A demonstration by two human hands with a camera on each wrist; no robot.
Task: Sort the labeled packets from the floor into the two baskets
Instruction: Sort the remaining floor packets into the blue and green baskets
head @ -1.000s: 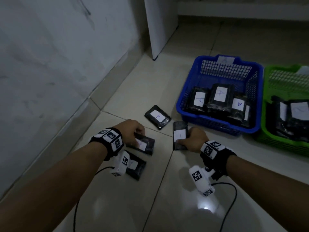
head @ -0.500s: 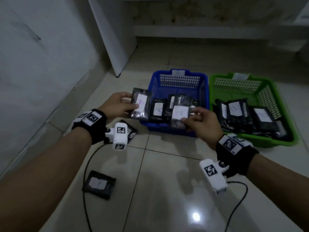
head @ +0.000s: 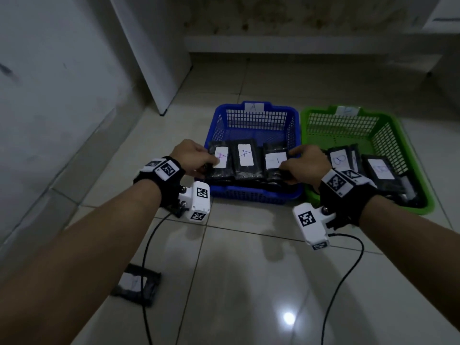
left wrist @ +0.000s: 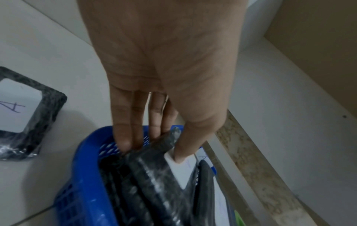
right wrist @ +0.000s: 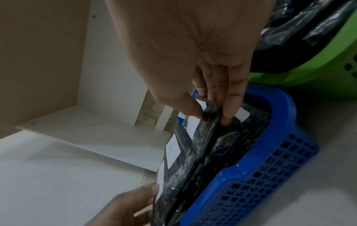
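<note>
My left hand (head: 196, 159) pinches a black packet (head: 220, 161) with a white "A" label, thumb on the label (left wrist: 181, 169) and fingers behind, over the left side of the blue basket (head: 254, 195). My right hand (head: 302, 164) pinches another black labelled packet (head: 275, 163) by its edge (right wrist: 209, 113) over the basket's right side. Between them a packet marked "A" (head: 245, 155) lies in the blue basket. The green basket (head: 413, 148) to the right holds black packets marked "B" (head: 339, 159). One more labelled packet (head: 137, 286) lies on the floor near my left forearm.
The baskets stand side by side on pale floor tiles (head: 249, 282). A wall (head: 49, 95) runs along the left, and a white cabinet panel (head: 154, 53) stands behind the blue basket. Cables (head: 146, 257) trail from both wrist cameras across the floor.
Both hands lifted a packet each off the floor and carried them forward; the packets now sit low over the blue basket among those inside it.
</note>
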